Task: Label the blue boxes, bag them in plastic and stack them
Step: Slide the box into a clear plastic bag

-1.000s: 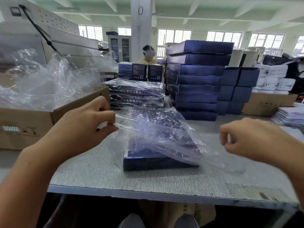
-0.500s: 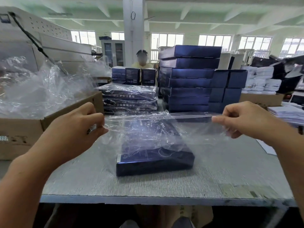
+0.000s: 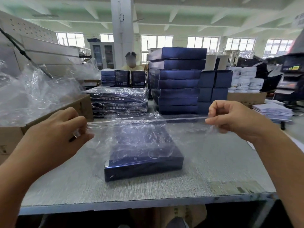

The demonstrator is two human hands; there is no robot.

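A flat dark blue box (image 3: pixel 144 163) lies on the grey table (image 3: pixel 213 175), its far part under a clear plastic bag (image 3: pixel 139 129). My left hand (image 3: pixel 62 129) pinches the bag's left corner and my right hand (image 3: pixel 230 117) pinches its right corner, stretching the bag's edge taut above the box. A stack of bagged blue boxes (image 3: pixel 118 101) stands behind it. A taller stack of unbagged blue boxes (image 3: pixel 177 81) stands to the right of that.
A cardboard carton (image 3: pixel 41 122) full of loose plastic bags (image 3: pixel 32 94) sits at the left. Smaller blue boxes (image 3: pixel 213 89), white packs (image 3: pixel 245 79), another carton (image 3: pixel 245 97) and paper piles (image 3: pixel 273 111) are at the right. A person (image 3: pixel 131 63) sits behind the stacks.
My right hand took hold of the bag's right corner and pulled it right and up. The bag went from crumpled over the box to stretched tight between both hands.
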